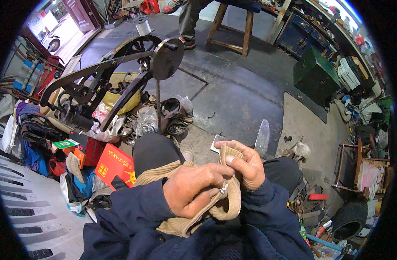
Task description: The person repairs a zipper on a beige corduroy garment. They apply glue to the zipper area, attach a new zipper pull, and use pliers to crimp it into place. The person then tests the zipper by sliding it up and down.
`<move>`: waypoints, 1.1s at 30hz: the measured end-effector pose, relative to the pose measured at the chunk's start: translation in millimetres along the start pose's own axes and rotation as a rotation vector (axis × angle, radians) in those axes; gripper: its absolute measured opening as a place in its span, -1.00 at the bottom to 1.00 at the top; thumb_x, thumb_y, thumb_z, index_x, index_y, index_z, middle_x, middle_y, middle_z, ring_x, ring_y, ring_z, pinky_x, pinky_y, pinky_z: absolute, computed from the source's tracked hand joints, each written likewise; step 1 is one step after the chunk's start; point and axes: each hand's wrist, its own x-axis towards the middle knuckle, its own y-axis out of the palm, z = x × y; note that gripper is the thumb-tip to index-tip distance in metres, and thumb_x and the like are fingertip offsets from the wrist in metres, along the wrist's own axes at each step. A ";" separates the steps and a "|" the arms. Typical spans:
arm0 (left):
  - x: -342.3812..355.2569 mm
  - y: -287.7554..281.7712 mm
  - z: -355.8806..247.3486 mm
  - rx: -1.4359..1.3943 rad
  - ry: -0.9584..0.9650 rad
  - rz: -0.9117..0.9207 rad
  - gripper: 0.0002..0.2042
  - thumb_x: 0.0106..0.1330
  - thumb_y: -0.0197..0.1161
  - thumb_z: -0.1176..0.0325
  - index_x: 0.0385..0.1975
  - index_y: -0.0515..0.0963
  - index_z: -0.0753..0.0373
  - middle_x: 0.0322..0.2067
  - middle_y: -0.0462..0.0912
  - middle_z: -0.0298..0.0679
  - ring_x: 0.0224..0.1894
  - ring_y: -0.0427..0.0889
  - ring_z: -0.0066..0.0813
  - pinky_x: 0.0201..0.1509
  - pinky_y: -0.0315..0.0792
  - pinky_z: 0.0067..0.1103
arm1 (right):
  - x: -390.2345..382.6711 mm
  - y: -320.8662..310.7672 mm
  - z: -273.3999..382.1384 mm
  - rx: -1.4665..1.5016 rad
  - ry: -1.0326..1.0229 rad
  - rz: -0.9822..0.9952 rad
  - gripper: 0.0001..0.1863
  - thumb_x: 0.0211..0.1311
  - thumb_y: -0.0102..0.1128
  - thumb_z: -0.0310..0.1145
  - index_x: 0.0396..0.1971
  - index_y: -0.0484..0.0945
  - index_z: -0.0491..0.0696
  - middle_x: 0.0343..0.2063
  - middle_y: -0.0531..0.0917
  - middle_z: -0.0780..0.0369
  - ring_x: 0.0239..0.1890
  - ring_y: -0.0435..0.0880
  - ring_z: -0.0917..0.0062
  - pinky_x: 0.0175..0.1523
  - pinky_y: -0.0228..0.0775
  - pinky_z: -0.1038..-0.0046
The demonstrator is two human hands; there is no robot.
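Observation:
A tan ribbed garment (230, 209), apparently corduroy, lies bunched over my lap with a strip of it raised between my hands. A light metal zipper piece (224, 189) shows on its edge. My left hand (192, 188) is closed on the cloth beside the zipper, its fingertips partly hidden. With thumb and fingers my right hand (246, 164) pinches the upper fold of the same garment. Just past the right fingertips shows a small pale square-edged thing (216, 143); whether it is touched, I cannot tell.
An old hand-cranked sewing machine (107, 73) stands ahead on the left, bags and scraps around it. A red box (116, 165) lies by my left knee. Farther off are a wooden stool (231, 30), a person's leg (190, 21) and a green metal box (314, 73).

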 end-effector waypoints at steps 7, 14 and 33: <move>1.0 2.4 3.6 0.041 0.032 -0.003 -0.79 0.22 0.22 0.64 -0.15 0.47 0.37 0.02 0.57 0.10 -0.13 0.67 0.07 -0.07 0.56 -0.35 | 0.2 -1.9 0.2 0.022 0.041 0.001 -0.61 0.27 0.16 -0.34 0.03 0.55 -0.23 -0.21 0.67 0.27 -0.17 0.63 0.63 0.02 0.45 0.56; -1.7 -0.5 4.0 0.101 -0.038 0.089 -0.80 0.20 0.21 0.62 -0.19 0.47 0.30 0.00 0.60 0.07 -0.05 0.65 0.03 0.06 0.54 -0.32 | 0.8 -0.3 -0.5 -0.029 0.093 -0.009 -0.68 0.29 0.29 -0.26 -0.10 0.58 -0.16 -0.31 0.66 0.31 -0.26 0.60 0.68 -0.10 0.43 0.59; 3.0 4.2 9.4 0.231 -0.017 0.141 -0.76 0.16 0.26 0.63 -0.17 0.48 0.32 -0.07 0.59 0.02 -0.07 0.63 0.04 0.01 0.54 -0.30 | 2.8 -11.1 -7.8 -0.209 0.022 -0.014 -0.80 0.36 0.29 -0.33 -0.15 0.61 -0.13 -0.31 0.65 0.35 -0.24 0.56 0.73 -0.08 0.42 0.60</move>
